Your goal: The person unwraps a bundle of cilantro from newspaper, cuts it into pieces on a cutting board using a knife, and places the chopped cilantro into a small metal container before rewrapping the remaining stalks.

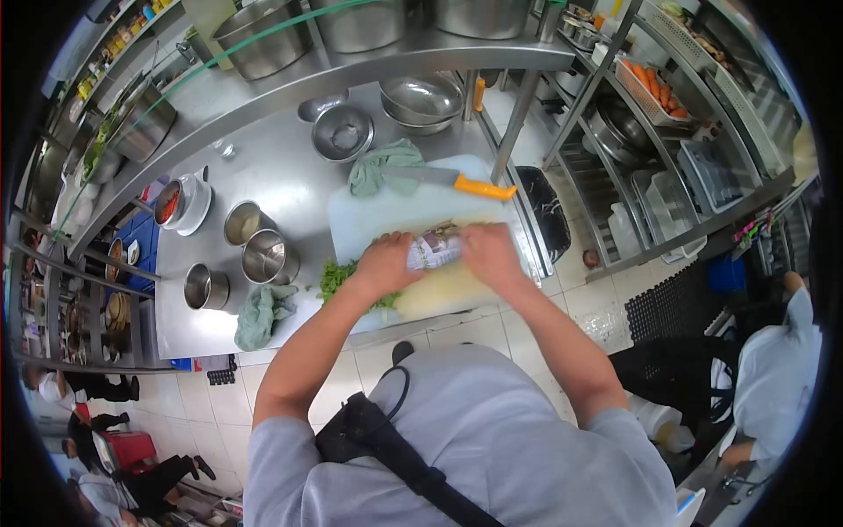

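Note:
A whitish packet with dark printing (436, 246) lies across the cutting board (351, 215). What it contains is hidden. My left hand (389, 262) is closed around the packet's left end. At its right end my right hand (492, 256), a little blurred, is closed with the fingers curled on the packet. Leafy green herbs (336, 279) sit by my left wrist, partly under the forearm. Beyond my hands, a knife with an orange handle (485, 187) rests on the board, beside a crumpled green cloth (386, 165).
Metal bowls (342, 133) stand at the back of the steel table, and metal pots (270, 256) on its left. Another green cloth (263, 314) lies at the front edge. Overhead runs a steel shelf (351, 66). A black bin (543, 211) stands right; a co-worker (777, 378) is at far right.

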Available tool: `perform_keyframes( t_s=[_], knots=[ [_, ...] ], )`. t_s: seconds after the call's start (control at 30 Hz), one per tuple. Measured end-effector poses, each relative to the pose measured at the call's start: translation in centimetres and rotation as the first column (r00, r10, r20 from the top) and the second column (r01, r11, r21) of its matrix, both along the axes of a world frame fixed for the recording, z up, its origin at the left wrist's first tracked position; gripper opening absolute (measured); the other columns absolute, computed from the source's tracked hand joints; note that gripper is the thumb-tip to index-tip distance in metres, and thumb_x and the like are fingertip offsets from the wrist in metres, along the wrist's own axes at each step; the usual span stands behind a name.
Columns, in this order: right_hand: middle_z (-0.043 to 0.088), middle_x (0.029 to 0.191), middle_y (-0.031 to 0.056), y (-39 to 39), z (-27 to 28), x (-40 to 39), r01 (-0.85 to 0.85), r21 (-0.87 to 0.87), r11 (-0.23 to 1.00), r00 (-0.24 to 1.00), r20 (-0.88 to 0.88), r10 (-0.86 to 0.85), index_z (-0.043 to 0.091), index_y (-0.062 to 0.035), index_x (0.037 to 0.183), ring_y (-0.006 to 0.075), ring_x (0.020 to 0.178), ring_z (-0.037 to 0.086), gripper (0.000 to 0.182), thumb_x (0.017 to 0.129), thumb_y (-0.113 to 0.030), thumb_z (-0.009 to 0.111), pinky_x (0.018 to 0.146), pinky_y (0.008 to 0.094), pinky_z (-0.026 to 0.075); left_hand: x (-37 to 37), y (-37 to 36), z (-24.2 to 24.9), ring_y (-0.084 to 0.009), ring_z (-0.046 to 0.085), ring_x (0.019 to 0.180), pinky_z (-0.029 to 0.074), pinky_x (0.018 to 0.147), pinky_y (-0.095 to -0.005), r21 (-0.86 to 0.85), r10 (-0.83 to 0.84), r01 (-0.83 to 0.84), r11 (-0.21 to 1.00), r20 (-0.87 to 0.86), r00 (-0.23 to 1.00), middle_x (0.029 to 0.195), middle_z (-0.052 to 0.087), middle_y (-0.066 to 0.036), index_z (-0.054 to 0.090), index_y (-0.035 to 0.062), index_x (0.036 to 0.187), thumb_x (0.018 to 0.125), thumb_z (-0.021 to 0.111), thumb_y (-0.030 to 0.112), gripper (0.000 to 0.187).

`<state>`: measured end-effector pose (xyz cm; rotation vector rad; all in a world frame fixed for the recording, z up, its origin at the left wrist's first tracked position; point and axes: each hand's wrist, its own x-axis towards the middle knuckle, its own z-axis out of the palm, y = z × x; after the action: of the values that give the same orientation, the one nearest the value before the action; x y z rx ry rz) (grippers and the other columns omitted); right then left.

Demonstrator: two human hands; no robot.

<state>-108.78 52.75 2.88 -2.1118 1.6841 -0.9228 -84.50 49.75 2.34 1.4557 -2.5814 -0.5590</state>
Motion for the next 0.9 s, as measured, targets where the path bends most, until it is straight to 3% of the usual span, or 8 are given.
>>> perform_keyframes(
  t_s=[0.13, 0.43, 0.57, 0.63, 0.73, 0.8, 0.83, 0.9],
  knots=[
    [0.069, 0.080, 0.0149, 2.3, -0.1, 5.4, -0.123, -0.153, 0.981, 0.992, -0.021, 0.121, 0.067, -0.0064, 0.078, 0.0329, 0.080, 0.064, 0.010, 0.084, -0.014, 0.065, 0.086, 0.0454, 0.044, -0.6, 0.7, 0.2, -0.0390, 0.061, 0.116, 0.050, 0.099, -0.0462, 0.000, 0.009, -0.009, 1.000, -0.013, 1.000, 0.121, 0.064, -0.021, 0.055, -0.0024, 0.129, 0.074, 0.082, 0.035, 0.072],
    [0.067, 0.072, 0.0134, 1.7, -0.6, 8.1, -0.051, -0.295, 0.954, 0.935, -0.351, -0.059, 0.065, -0.0070, 0.075, 0.0304, 0.077, 0.064, 0.011, 0.082, -0.014, 0.068, 0.086, 0.0433, 0.043, -0.4, 0.9, -0.7, -0.0389, 0.061, 0.109, 0.050, 0.096, -0.0472, -0.044, 0.046, -0.049, 0.998, -0.062, 0.997, 0.115, 0.064, -0.020, 0.057, -0.0011, 0.123, 0.076, 0.077, 0.024, 0.057],
    [0.068, 0.071, 0.0139, 2.2, -0.4, 8.8, -0.003, -0.201, 0.980, 0.916, -0.393, -0.078, 0.065, -0.0049, 0.076, 0.0287, 0.078, 0.065, 0.003, 0.074, -0.008, 0.065, 0.087, 0.0432, 0.044, 0.1, 0.6, -1.6, -0.0373, 0.063, 0.107, 0.051, 0.093, -0.0483, -0.075, 0.012, -0.015, 0.997, -0.049, 0.999, 0.113, 0.064, -0.018, 0.057, -0.0003, 0.119, 0.078, 0.077, 0.031, 0.055],
    [0.067, 0.074, 0.0140, 1.9, -0.8, 8.7, 0.077, -0.188, 0.979, 0.946, -0.296, -0.131, 0.066, -0.0057, 0.079, 0.0326, 0.079, 0.064, 0.008, 0.083, -0.012, 0.068, 0.083, 0.0430, 0.045, -0.1, -0.1, -1.4, -0.0386, 0.064, 0.106, 0.052, 0.093, -0.0491, -0.055, -0.008, 0.005, 0.998, -0.061, 0.998, 0.112, 0.065, -0.018, 0.058, -0.0004, 0.116, 0.078, 0.077, 0.031, 0.053],
    [0.067, 0.077, 0.0138, 3.0, -0.2, 8.0, 0.070, -0.156, 0.985, 0.992, -0.094, -0.085, 0.067, -0.0059, 0.085, 0.0355, 0.079, 0.063, 0.005, 0.084, -0.011, 0.068, 0.078, 0.0453, 0.046, 0.5, -1.2, 0.2, -0.0376, 0.068, 0.101, 0.054, 0.091, -0.0473, 0.133, 0.079, -0.055, 0.990, -0.187, 0.979, 0.109, 0.069, -0.019, 0.060, -0.0022, 0.118, 0.079, 0.078, 0.032, 0.055],
    [0.066, 0.076, 0.0141, 3.8, 1.9, 7.9, 0.108, -0.155, 0.982, 0.993, -0.036, -0.115, 0.066, -0.0057, 0.083, 0.0358, 0.077, 0.062, 0.006, 0.085, -0.011, 0.067, 0.078, 0.0454, 0.046, 1.3, -2.2, 2.7, -0.0295, 0.071, 0.098, 0.056, 0.088, -0.0410, 0.483, 0.289, -0.041, 0.875, -0.452, 0.844, 0.111, 0.071, -0.016, 0.061, -0.0027, 0.123, 0.085, 0.078, 0.035, 0.057],
    [0.065, 0.074, 0.0144, 4.1, 2.7, 7.8, 0.141, -0.135, 0.981, 0.990, 0.026, -0.138, 0.064, -0.0054, 0.081, 0.0361, 0.076, 0.061, 0.008, 0.086, -0.011, 0.066, 0.077, 0.0454, 0.045, 1.5, -2.6, 2.9, -0.0295, 0.071, 0.098, 0.056, 0.088, -0.0410, 0.471, 0.270, -0.028, 0.882, -0.455, 0.849, 0.111, 0.071, -0.016, 0.061, -0.0027, 0.123, 0.085, 0.078, 0.035, 0.057],
    [0.065, 0.075, 0.0150, 3.5, 3.7, 7.5, 0.168, -0.214, 0.962, 0.985, 0.081, -0.154, 0.063, -0.0052, 0.080, 0.0367, 0.075, 0.061, 0.008, 0.086, -0.010, 0.066, 0.077, 0.0462, 0.045, 1.5, -3.4, 3.4, -0.0204, 0.070, 0.098, 0.056, 0.085, -0.0346, 0.848, 0.634, 0.257, 0.463, -0.520, 0.573, 0.113, 0.071, -0.012, 0.060, -0.0017, 0.131, 0.091, 0.075, 0.036, 0.057]
  ],
)
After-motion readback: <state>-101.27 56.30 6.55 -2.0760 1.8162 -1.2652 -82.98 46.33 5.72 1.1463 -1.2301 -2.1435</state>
